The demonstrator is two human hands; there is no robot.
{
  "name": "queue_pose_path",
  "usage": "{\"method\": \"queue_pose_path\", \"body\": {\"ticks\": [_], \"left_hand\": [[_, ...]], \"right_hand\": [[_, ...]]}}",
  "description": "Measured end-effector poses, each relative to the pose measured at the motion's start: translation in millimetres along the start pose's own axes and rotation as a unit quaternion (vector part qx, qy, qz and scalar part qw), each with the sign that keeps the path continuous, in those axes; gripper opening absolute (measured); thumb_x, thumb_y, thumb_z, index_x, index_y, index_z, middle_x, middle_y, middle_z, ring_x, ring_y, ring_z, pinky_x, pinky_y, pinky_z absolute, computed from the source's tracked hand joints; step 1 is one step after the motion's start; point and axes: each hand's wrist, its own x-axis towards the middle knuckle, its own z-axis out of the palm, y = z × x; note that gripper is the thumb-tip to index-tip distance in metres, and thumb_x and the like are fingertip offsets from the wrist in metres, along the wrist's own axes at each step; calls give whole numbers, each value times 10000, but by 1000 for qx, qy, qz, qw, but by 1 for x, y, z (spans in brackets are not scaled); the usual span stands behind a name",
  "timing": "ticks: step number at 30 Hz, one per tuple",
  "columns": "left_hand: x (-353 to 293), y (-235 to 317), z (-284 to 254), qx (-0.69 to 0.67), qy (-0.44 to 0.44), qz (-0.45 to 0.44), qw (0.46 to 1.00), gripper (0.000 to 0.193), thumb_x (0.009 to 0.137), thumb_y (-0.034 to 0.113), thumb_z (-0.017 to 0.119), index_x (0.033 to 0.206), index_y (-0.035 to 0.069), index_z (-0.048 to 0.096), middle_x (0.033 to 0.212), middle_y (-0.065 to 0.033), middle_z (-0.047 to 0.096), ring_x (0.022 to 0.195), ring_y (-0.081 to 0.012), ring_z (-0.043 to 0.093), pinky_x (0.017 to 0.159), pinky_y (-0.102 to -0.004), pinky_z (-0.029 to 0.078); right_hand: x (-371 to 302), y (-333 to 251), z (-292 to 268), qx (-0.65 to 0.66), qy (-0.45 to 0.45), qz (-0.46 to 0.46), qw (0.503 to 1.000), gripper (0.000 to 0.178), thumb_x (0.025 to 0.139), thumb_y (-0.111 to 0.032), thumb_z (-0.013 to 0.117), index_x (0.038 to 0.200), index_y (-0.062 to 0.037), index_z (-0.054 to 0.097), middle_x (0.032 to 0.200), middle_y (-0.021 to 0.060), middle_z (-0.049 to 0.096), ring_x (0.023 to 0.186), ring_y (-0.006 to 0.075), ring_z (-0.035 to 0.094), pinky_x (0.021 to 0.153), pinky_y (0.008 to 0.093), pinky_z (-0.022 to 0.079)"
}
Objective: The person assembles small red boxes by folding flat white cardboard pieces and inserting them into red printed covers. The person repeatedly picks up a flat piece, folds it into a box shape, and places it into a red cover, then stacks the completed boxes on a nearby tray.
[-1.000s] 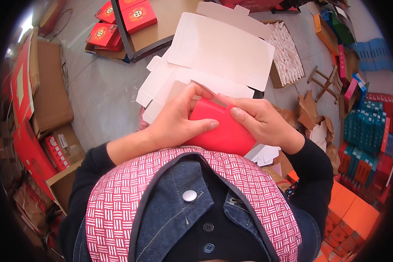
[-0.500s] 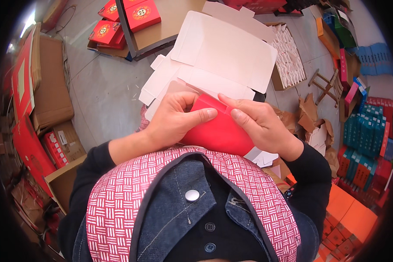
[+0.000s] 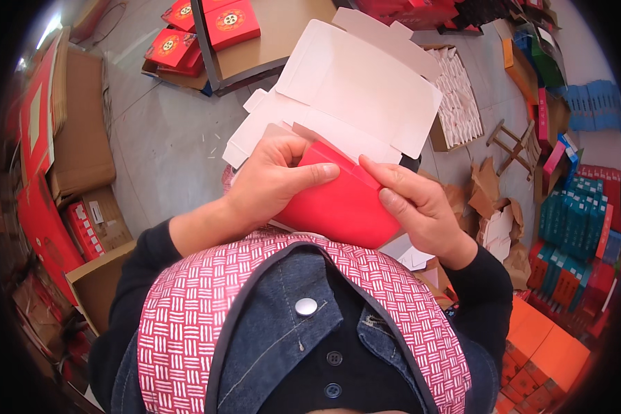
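Observation:
A red cardboard piece (image 3: pixel 338 210), which looks like a box with a folded strip along its far edge, is held tilted in front of my apron. My left hand (image 3: pixel 276 169) grips its far left corner, thumb flat on top and the other fingers curled beneath. On the right, my right hand (image 3: pixel 417 207) pinches the end of the folded strip between thumb and forefinger. The underside of the piece is hidden. Just beyond it lie unfolded white carton blanks (image 3: pixel 366 86), flaps spread out.
Red printed boxes (image 3: pixel 233 24) sit on a dark-framed stand at the back. An open carton of white packets (image 3: pixel 457 100) and a wooden folding stool (image 3: pixel 514 146) stand to the right. Brown cartons (image 3: pixel 83 131) line the left; orange boxes (image 3: pixel 548 345) are at lower right.
My right hand has shifted a little rightward and down along the folded strip, so more of it shows between my hands. My left hand still holds its corner.

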Motion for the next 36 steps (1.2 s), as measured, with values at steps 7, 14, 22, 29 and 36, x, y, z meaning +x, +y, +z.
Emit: {"method": "queue_pose_path", "body": {"ticks": [7, 14, 22, 29, 36], "left_hand": [[-5, -1, -3, -24, -1, -9, 1000, 205, 846, 101, 674, 998, -36, 657, 896, -113, 684, 762, -133, 650, 696, -246, 537], [-7, -1, 0, -11, -1, 26, 1000, 219, 846, 101, 677, 1011, -42, 654, 907, -104, 684, 774, -129, 644, 710, -247, 534], [-6, -7, -1, 42, -18, 83, 995, 191, 847, 140, 691, 918, -35, 668, 803, -60, 670, 701, -80, 604, 616, -205, 490], [2, -7, -5, 79, -52, 121, 988, 169, 837, 144, 704, 880, -17, 672, 741, -25, 645, 654, -58, 565, 578, -192, 455], [2, 17, 3, 68, -9, 127, 989, 174, 823, 143, 718, 850, -19, 661, 725, -6, 619, 643, -48, 534, 567, -206, 431]], "right_hand": [[-2, -1, 9, -28, 16, -25, 999, 377, 910, 6, 492, 1284, -1, 534, 1212, 142, 575, 1082, 226, 570, 915, 284, 435], [-6, -7, 8, -76, 2, -23, 997, 394, 893, -4, 519, 1286, -29, 543, 1217, 158, 568, 1101, 266, 559, 916, 310, 445], [-7, -16, 6, -173, -11, -66, 983, 423, 855, -42, 602, 1275, -23, 555, 1238, 151, 560, 1074, 234, 591, 873, 298, 476], [1, -15, -4, -45, -3, 4, 999, 484, 791, -101, 712, 1244, -24, 561, 1242, 141, 558, 1029, 198, 605, 848, 303, 497], [-3, -6, 6, 138, 69, -14, 988, 348, 847, -69, 664, 1179, -32, 567, 1238, 125, 559, 1005, 153, 609, 814, 275, 517]]}}
